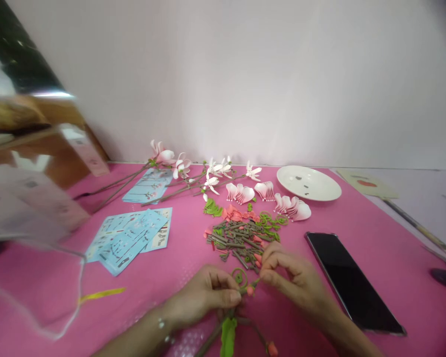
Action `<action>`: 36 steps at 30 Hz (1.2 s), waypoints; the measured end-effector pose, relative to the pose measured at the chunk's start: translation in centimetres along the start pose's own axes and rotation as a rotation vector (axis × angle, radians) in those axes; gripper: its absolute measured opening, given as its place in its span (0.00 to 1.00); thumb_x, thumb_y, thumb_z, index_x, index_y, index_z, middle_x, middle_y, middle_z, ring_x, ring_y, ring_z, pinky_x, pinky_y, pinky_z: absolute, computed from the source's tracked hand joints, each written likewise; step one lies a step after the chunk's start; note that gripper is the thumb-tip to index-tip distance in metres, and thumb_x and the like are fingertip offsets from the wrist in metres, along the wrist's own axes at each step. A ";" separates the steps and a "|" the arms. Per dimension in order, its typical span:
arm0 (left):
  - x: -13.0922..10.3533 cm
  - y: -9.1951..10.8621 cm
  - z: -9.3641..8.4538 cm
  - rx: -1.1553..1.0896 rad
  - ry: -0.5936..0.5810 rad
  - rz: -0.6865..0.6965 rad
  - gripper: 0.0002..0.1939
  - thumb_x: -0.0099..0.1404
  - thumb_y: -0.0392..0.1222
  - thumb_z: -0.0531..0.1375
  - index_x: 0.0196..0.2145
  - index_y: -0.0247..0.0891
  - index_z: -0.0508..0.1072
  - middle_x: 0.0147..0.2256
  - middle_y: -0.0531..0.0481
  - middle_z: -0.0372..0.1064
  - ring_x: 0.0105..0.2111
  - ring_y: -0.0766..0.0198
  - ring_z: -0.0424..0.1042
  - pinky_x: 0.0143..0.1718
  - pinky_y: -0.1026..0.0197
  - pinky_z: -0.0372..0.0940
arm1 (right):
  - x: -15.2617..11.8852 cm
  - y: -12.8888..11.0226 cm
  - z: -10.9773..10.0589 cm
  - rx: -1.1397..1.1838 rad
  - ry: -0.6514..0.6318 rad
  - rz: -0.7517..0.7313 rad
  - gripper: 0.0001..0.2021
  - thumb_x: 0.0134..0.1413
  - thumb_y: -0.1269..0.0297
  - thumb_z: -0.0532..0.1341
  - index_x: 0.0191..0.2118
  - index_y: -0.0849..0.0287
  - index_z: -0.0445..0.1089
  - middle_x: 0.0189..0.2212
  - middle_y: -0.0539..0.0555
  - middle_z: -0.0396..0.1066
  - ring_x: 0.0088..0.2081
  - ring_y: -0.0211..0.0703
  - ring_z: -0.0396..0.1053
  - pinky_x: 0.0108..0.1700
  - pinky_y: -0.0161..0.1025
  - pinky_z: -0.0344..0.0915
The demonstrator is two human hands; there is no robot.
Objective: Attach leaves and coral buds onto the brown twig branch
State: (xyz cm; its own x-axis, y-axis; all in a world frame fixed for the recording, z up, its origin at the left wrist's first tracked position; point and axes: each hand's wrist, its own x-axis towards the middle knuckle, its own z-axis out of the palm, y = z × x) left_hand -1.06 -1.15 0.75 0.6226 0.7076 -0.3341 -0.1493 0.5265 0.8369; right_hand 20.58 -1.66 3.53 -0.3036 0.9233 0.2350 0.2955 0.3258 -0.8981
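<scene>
Head view: the left hand (pixel 211 293) pinches a brown branch (pixel 209 339), apparently to steady it, while the right hand (pixel 295 280) pinches its slim green tip (pixel 256 282) — fingertips only, probably because it is thin. Just beyond the grip lie loose parts (pixel 235 237), seemingly for easy reach — pink petals (pixel 301 210) grouped farther out, phone (pixel 353 280) rightward.

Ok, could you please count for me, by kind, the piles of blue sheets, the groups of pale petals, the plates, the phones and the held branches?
Blue sheet piles: 2
Pale petal groups: 3
White plate: 1
Black phone: 1
Held branch: 1
Total: 8
</scene>
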 end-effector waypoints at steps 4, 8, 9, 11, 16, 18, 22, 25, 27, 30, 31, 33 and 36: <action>0.0 -0.1 -0.1 0.023 -0.002 -0.008 0.21 0.43 0.54 0.73 0.22 0.32 0.78 0.19 0.50 0.71 0.18 0.70 0.65 0.22 0.67 0.55 | 0.0 0.3 -0.1 0.050 -0.040 0.044 0.13 0.60 0.59 0.60 0.25 0.57 0.66 0.26 0.49 0.65 0.31 0.40 0.64 0.34 0.38 0.59; -0.1 -0.3 -0.1 0.003 -0.014 -0.031 0.20 0.43 0.54 0.72 0.22 0.32 0.78 0.19 0.51 0.71 0.18 0.70 0.65 0.22 0.67 0.56 | -0.1 0.1 -0.3 0.032 -0.048 -0.015 0.14 0.60 0.57 0.60 0.26 0.57 0.67 0.27 0.49 0.66 0.32 0.41 0.65 0.36 0.38 0.61; -0.1 -0.4 -0.1 -0.007 -0.020 -0.038 0.20 0.43 0.54 0.72 0.22 0.33 0.78 0.19 0.51 0.71 0.19 0.70 0.65 0.23 0.66 0.58 | -0.1 0.0 -0.3 0.012 -0.042 -0.050 0.13 0.60 0.58 0.60 0.26 0.57 0.68 0.28 0.50 0.66 0.33 0.41 0.65 0.36 0.38 0.61; -0.1 -0.5 -0.1 -0.026 -0.035 -0.053 0.19 0.43 0.53 0.73 0.22 0.33 0.78 0.19 0.51 0.72 0.19 0.68 0.67 0.24 0.65 0.60 | 0.0 -0.4 -0.3 -0.023 -0.027 -0.121 0.13 0.60 0.58 0.60 0.26 0.57 0.69 0.28 0.50 0.67 0.33 0.41 0.66 0.37 0.38 0.62; -0.2 -0.8 -0.1 -0.069 -0.043 -0.071 0.19 0.42 0.53 0.73 0.23 0.33 0.78 0.20 0.50 0.74 0.18 0.69 0.67 0.22 0.67 0.60 | 0.0 -1.1 0.1 -0.022 -0.018 -0.156 0.13 0.60 0.60 0.60 0.25 0.57 0.69 0.26 0.49 0.67 0.31 0.40 0.66 0.35 0.37 0.63; -0.2 -0.8 0.0 -0.081 -0.042 -0.072 0.20 0.42 0.53 0.73 0.23 0.33 0.78 0.19 0.50 0.74 0.18 0.70 0.67 0.21 0.67 0.60 | -0.1 -1.2 0.3 0.002 -0.025 -0.136 0.12 0.60 0.62 0.60 0.25 0.57 0.68 0.25 0.49 0.67 0.31 0.40 0.66 0.34 0.36 0.63; 0.0 -0.9 0.0 -0.093 -0.042 -0.059 0.20 0.40 0.52 0.74 0.22 0.32 0.78 0.18 0.50 0.73 0.16 0.72 0.66 0.19 0.69 0.57 | -0.2 -1.0 0.4 0.013 -0.016 -0.141 0.10 0.59 0.66 0.61 0.26 0.57 0.69 0.26 0.49 0.67 0.31 0.39 0.66 0.34 0.35 0.62; 0.0 -1.1 0.1 -0.106 -0.033 -0.051 0.20 0.40 0.51 0.74 0.23 0.31 0.79 0.19 0.49 0.74 0.17 0.70 0.67 0.20 0.68 0.59 | -0.2 -1.1 0.6 0.029 -0.019 -0.145 0.10 0.59 0.67 0.61 0.26 0.57 0.69 0.26 0.48 0.67 0.31 0.38 0.66 0.34 0.35 0.62; 0.0 -1.2 0.0 -0.113 -0.028 -0.048 0.19 0.41 0.50 0.74 0.24 0.31 0.79 0.20 0.48 0.75 0.18 0.69 0.69 0.22 0.67 0.60 | -0.2 -1.3 0.7 0.037 -0.016 -0.145 0.10 0.59 0.67 0.61 0.26 0.57 0.69 0.25 0.48 0.67 0.31 0.38 0.66 0.34 0.35 0.62; -0.1 -1.0 0.1 -0.132 -0.014 -0.046 0.19 0.39 0.50 0.75 0.23 0.31 0.79 0.19 0.48 0.75 0.18 0.69 0.69 0.21 0.68 0.61 | -0.2 -1.3 0.9 0.030 0.009 -0.150 0.10 0.59 0.67 0.61 0.25 0.57 0.69 0.24 0.48 0.67 0.29 0.38 0.66 0.33 0.35 0.62; -0.1 -0.9 0.1 -0.143 -0.007 -0.047 0.20 0.39 0.51 0.75 0.22 0.31 0.79 0.19 0.49 0.74 0.18 0.69 0.68 0.21 0.68 0.60 | -0.2 -1.1 1.0 0.033 0.018 -0.151 0.11 0.59 0.67 0.61 0.25 0.57 0.68 0.24 0.48 0.67 0.29 0.38 0.65 0.33 0.35 0.62; -0.1 -0.7 0.2 -0.163 0.007 -0.047 0.20 0.38 0.50 0.75 0.22 0.31 0.79 0.18 0.49 0.74 0.16 0.71 0.68 0.19 0.69 0.59 | -0.3 -0.7 1.1 0.048 0.026 -0.141 0.10 0.61 0.65 0.59 0.27 0.56 0.69 0.24 0.48 0.67 0.29 0.39 0.65 0.34 0.36 0.62; 0.0 -0.4 0.4 -0.193 0.031 -0.041 0.20 0.37 0.50 0.76 0.22 0.31 0.78 0.18 0.50 0.74 0.16 0.72 0.68 0.18 0.70 0.58 | -0.3 0.0 1.2 0.064 0.038 -0.104 0.08 0.62 0.62 0.57 0.32 0.55 0.69 0.29 0.50 0.68 0.34 0.42 0.67 0.38 0.39 0.64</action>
State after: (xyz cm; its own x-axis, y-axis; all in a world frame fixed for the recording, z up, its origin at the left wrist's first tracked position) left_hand -0.73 -1.56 0.57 0.6076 0.6964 -0.3820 -0.2708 0.6338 0.7245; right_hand 19.60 -2.18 2.97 -0.2945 0.8928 0.3409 0.2055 0.4075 -0.8898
